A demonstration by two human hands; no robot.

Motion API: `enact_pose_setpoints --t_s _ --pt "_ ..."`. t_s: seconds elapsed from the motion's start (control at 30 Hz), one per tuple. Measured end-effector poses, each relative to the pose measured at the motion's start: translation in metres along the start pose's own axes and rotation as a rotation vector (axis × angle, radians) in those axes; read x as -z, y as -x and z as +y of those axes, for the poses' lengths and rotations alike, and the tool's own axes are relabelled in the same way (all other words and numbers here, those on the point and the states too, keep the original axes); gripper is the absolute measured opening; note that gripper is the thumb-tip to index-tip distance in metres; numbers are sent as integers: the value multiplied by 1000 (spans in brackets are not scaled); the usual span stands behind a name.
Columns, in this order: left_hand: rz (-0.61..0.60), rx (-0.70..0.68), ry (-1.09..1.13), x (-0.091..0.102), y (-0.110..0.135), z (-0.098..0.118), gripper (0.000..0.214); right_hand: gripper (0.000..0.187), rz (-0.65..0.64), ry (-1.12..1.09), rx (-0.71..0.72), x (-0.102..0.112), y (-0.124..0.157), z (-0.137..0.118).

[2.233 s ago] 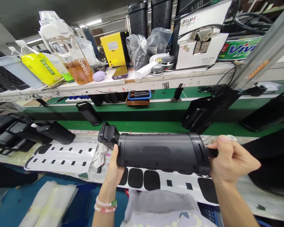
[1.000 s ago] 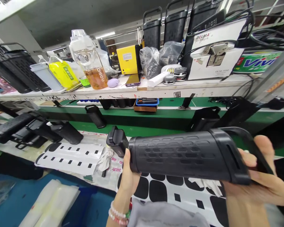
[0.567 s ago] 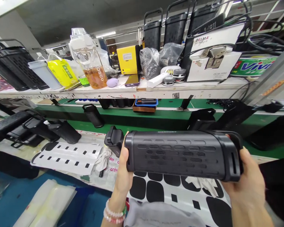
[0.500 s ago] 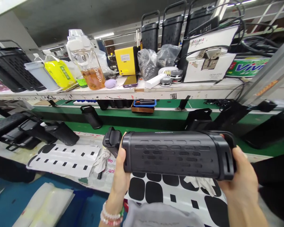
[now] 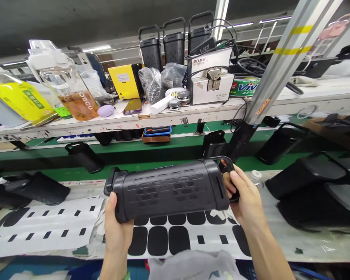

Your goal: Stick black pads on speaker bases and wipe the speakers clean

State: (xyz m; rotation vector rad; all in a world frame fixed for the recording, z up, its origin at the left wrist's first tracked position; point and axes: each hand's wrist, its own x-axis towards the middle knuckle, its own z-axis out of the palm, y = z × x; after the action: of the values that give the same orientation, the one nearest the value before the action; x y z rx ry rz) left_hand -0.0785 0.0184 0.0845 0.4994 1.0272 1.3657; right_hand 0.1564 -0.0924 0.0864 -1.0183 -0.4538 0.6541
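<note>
A long black portable speaker (image 5: 169, 188) with slotted sides lies crosswise between my hands, held above the bench. My left hand (image 5: 117, 221) grips its left end from below, thumb up on the near side. Fingers of my right hand (image 5: 246, 192) are wrapped round the carry handle (image 5: 230, 165) at its right end. A black block-like part (image 5: 112, 181) shows beyond the left end; whether it belongs to the speaker I cannot tell. Beneath lies a white sheet of black rounded stickers (image 5: 179, 239).
Other black speakers (image 5: 317, 186) stand at right, with more (image 5: 46, 188) at left. Another sticker sheet (image 5: 46, 225) lies at left. The shelf (image 5: 119, 121) holds a drink bottle (image 5: 72, 93), a yellow box (image 5: 125, 81) and a white DELMA box (image 5: 211, 83). A metal post (image 5: 282, 58) rises at right.
My view has swung to the right. The speaker is now tilted, its right end higher. My right hand has moved from the speaker's end onto its handle, which now stands out.
</note>
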Motion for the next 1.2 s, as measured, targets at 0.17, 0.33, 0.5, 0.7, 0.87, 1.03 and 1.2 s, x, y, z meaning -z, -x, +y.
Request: enact_pose_setpoints --t_s 0.17,0.33,0.5,0.7,0.87,1.03,1.2 --pt "-13 3 -19 3 0 0 38 37 12 5 -17 -3 2 0" --pt "-26 -12 -31 4 -1 -3 41 39 26 113 -10 5 -2 7" --pt "-101 -9 -89 12 -6 -8 51 58 41 402 17 21 -12 23" --pt "-215 -121 -64 8 6 -11 74 91 -118 838 154 15 -5 7" --pt "-243 -219 -82 3 11 -7 71 108 -220 984 100 1 -2 -14" --pt "-257 -261 -99 8 8 -6 67 102 -237 966 92 -3 -3 -12" --pt "-237 -252 -107 9 10 -6 66 100 -249 969 30 -4 0 -11"
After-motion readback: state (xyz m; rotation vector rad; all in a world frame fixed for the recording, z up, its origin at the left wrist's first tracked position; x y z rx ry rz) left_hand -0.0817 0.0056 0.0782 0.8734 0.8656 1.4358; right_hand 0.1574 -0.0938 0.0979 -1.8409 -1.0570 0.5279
